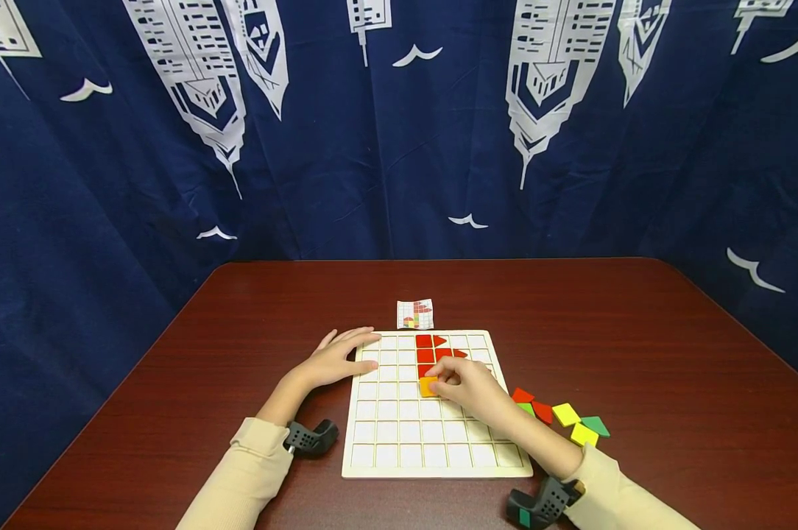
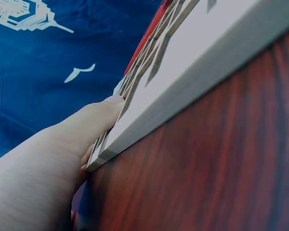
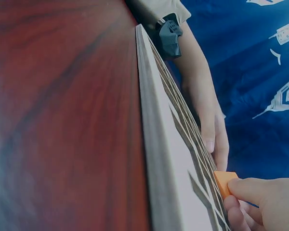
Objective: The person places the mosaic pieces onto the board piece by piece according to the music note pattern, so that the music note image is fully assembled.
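Observation:
A white board [image 1: 386,472] with a raised square grid lies on the table. My right hand [image 1: 470,386] pinches an orange square tile [image 1: 428,387] between thumb and fingers, over a grid square just below a column of red tiles [image 1: 425,355]. In the right wrist view the orange tile [image 3: 223,181] is tilted against the grid. Pointed red tiles [image 1: 440,340] sit right of the column; part of this group is hidden behind the right hand. My left hand [image 1: 336,361] rests on the board's upper left edge, fingers extended and thumb on the surface.
Several loose tiles, among them a yellow one [image 1: 567,414], red ones [image 1: 542,411] and a green one [image 1: 595,425], lie right of the board, near the right forearm. A small pattern card [image 1: 415,314] lies beyond the board's far edge. A blue curtain [image 1: 399,147] hangs behind the table.

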Motion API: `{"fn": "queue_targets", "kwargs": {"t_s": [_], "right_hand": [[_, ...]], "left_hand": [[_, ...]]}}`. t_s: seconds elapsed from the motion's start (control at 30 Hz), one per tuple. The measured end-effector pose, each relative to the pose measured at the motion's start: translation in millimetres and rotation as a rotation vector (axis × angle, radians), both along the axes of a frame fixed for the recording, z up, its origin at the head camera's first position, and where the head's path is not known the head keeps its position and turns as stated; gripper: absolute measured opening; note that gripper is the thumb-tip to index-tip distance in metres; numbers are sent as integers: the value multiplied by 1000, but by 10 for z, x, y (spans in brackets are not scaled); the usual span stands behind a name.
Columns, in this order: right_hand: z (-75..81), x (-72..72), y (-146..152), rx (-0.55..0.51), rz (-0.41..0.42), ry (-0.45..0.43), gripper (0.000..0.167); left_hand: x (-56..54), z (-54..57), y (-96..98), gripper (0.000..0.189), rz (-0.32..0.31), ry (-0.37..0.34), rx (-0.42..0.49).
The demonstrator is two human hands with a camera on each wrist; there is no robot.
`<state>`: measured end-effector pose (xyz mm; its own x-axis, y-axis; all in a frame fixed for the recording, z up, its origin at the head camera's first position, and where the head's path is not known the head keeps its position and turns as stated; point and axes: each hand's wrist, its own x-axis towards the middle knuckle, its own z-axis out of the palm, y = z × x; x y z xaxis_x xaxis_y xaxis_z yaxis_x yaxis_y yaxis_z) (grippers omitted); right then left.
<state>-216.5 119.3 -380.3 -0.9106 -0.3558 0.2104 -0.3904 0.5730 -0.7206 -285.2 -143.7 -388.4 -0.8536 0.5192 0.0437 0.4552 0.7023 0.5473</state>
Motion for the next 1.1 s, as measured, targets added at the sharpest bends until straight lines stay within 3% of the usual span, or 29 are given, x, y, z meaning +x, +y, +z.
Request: {"fn": "queue_targets", "kwargs": {"t_s": [0.53, 0.87, 1.1], "right_hand": [[-68, -22, 3, 44, 9, 107, 5], [-53, -13, -28, 58, 4, 88, 6], [8, 11, 25, 75, 22, 13, 10]], "left_hand": [[15, 16, 5, 58, 4, -10, 5], [26, 19, -20, 59, 0, 1, 4], [18, 15, -3, 60, -11, 0, 9]]}}
